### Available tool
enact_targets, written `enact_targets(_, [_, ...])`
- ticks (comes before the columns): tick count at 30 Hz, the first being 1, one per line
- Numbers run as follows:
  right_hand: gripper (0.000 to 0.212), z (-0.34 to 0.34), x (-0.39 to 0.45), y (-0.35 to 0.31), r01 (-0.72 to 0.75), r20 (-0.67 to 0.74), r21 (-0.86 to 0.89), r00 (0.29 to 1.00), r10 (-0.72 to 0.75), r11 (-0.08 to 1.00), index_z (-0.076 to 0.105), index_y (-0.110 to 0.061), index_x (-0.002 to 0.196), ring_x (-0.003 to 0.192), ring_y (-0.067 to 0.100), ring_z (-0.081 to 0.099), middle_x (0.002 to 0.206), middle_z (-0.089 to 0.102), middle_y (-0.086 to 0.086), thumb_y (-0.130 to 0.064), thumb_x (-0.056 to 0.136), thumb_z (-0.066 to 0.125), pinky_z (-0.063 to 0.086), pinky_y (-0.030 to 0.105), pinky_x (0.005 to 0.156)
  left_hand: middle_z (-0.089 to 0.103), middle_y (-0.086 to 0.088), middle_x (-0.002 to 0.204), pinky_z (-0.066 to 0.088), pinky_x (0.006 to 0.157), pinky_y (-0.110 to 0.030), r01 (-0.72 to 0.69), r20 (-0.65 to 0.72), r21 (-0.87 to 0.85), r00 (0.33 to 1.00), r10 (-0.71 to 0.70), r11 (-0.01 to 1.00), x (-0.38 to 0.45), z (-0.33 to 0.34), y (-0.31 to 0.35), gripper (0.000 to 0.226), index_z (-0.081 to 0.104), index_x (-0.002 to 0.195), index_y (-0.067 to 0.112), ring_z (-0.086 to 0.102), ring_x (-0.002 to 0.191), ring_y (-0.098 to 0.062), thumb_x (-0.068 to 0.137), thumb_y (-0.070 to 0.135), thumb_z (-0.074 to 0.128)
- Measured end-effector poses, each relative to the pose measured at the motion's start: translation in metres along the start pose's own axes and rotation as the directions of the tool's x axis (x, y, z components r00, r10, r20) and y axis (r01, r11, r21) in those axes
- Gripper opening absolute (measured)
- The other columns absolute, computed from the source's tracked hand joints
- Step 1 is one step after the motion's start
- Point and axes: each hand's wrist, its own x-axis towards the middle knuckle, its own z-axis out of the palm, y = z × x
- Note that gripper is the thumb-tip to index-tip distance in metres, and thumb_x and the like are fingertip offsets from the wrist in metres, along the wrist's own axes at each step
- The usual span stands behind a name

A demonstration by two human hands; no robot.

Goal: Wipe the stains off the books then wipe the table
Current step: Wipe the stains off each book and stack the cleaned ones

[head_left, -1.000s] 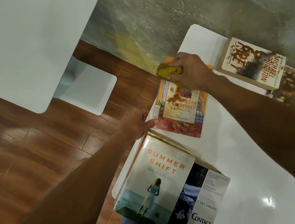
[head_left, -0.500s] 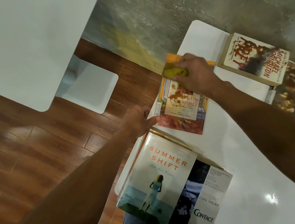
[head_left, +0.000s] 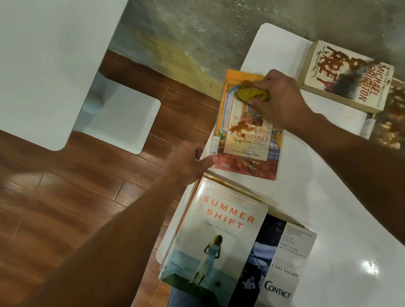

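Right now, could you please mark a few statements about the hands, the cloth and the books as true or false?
1. The right hand grips a yellow cloth on the orange book. True.
2. The brown stain on the orange book's title is already gone. False: it still covers part of the title.
3. The left hand holds a second cloth. False: it holds no cloth; its thumb touches the orange book's near corner.
4. Summer Shift lies on top of Contact. True.
5. The Prey book is clean. False: a dark stain runs across its cover.
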Motion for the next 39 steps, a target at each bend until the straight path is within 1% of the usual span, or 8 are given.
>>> enact_targets(4, [0.039, -0.003, -0.005, -0.002, 0.141, 0.175, -0.036, 0.976, -0.132, 0.989, 0.069, -0.018, 0.122, 0.088, 0.021, 0.053, 0.097, 0.057, 0.006, -0.027, 0.084, 0.076, 0.037, 0.028, 0.077, 0.060, 0.020, 0.075, 0.040, 0.057, -0.013, -0.011, 0.006, 0.022, 1.000, 0.011, 1.000, -0.002, -0.002, 0.002, 0.014, 0.062, 0.085, 0.030, 0.057, 0.068, -0.004, 0.090, 0.040, 0.071])
enact_targets(7, [0.037, -0.006, 0.001, 0.000, 0.007, 0.021, -0.065, 1.000, -0.006, 0.998, 0.069, -0.019, 0.122, 0.088, 0.027, 0.055, 0.093, 0.053, 0.007, -0.029, 0.087, 0.073, 0.039, 0.030, 0.074, 0.065, 0.011, 0.082, 0.047, 0.062, -0.022, -0.009, 0.018, 0.031, 1.000, 0.009, 0.999, 0.000, -0.002, 0.003, 0.017, 0.062, 0.085, 0.029, 0.060, 0.075, -0.010, 0.089, 0.043, 0.071])
enact_targets(12, [0.033, 0.004, -0.018, -0.005, 0.164, 0.196, 0.003, 0.967, -0.161, 0.986, 0.072, -0.017, 0.116, 0.085, 0.018, 0.050, 0.092, 0.054, 0.000, -0.029, 0.085, 0.075, 0.032, 0.026, 0.077, 0.063, 0.012, 0.081, 0.044, 0.062, -0.022, 0.009, 0.025, 0.046, 1.000, -0.010, 0.999, 0.001, -0.002, 0.003, 0.018, 0.061, 0.084, 0.030, 0.059, 0.074, -0.010, 0.089, 0.044, 0.070])
enact_targets(16, [0.030, 0.010, -0.011, -0.002, -0.012, -0.020, 0.009, 1.000, 0.012, 1.000, 0.072, -0.012, 0.116, 0.087, 0.026, 0.053, 0.091, 0.053, 0.007, -0.027, 0.089, 0.070, 0.041, 0.032, 0.076, 0.065, 0.015, 0.087, 0.042, 0.060, -0.019, 0.016, 0.048, 0.034, 0.999, -0.017, 0.999, 0.000, -0.003, 0.007, 0.015, 0.065, 0.097, 0.028, 0.060, 0.073, -0.005, 0.092, 0.041, 0.068])
enact_targets(20, [0.034, 0.016, -0.029, -0.010, 0.180, 0.180, 0.047, 0.966, -0.186, 0.982, 0.072, -0.013, 0.115, 0.090, 0.023, 0.055, 0.097, 0.060, 0.009, -0.032, 0.087, 0.072, 0.047, 0.035, 0.079, 0.064, 0.016, 0.088, 0.042, 0.060, -0.018, 0.020, 0.056, 0.045, 0.998, -0.022, 0.999, -0.001, -0.004, 0.006, 0.015, 0.063, 0.097, 0.029, 0.061, 0.074, -0.004, 0.092, 0.042, 0.067])
enact_targets(25, [0.032, 0.015, -0.018, -0.003, -0.037, -0.032, -0.017, 0.999, 0.036, 0.999, 0.072, -0.014, 0.115, 0.092, 0.029, 0.054, 0.092, 0.057, 0.008, -0.033, 0.089, 0.069, 0.044, 0.039, 0.082, 0.068, 0.013, 0.093, 0.051, 0.068, -0.025, 0.036, 0.047, 0.002, 0.998, -0.036, 0.999, 0.000, -0.002, 0.005, 0.016, 0.064, 0.096, 0.028, 0.065, 0.082, -0.009, 0.092, 0.042, 0.068])
enact_targets(29, [0.036, 0.016, -0.035, -0.012, 0.244, 0.210, 0.042, 0.946, -0.247, 0.969, 0.072, -0.014, 0.116, 0.093, 0.021, 0.058, 0.099, 0.064, 0.006, -0.030, 0.085, 0.075, 0.049, 0.035, 0.082, 0.067, 0.010, 0.094, 0.049, 0.066, -0.023, 0.019, 0.049, 0.053, 0.999, -0.022, 0.998, 0.001, -0.003, 0.002, 0.022, 0.064, 0.098, 0.025, 0.062, 0.083, -0.009, 0.090, 0.046, 0.068])
enact_targets(39, [0.035, 0.021, -0.028, -0.012, 0.170, 0.190, 0.055, 0.966, -0.178, 0.984, 0.072, -0.018, 0.116, 0.091, 0.024, 0.059, 0.099, 0.063, 0.007, -0.034, 0.085, 0.074, 0.051, 0.040, 0.081, 0.061, 0.019, 0.084, 0.042, 0.060, -0.018, -0.002, 0.043, 0.055, 0.999, 0.000, 0.999, -0.001, -0.002, 0.004, 0.015, 0.060, 0.095, 0.028, 0.059, 0.073, -0.001, 0.092, 0.041, 0.068])
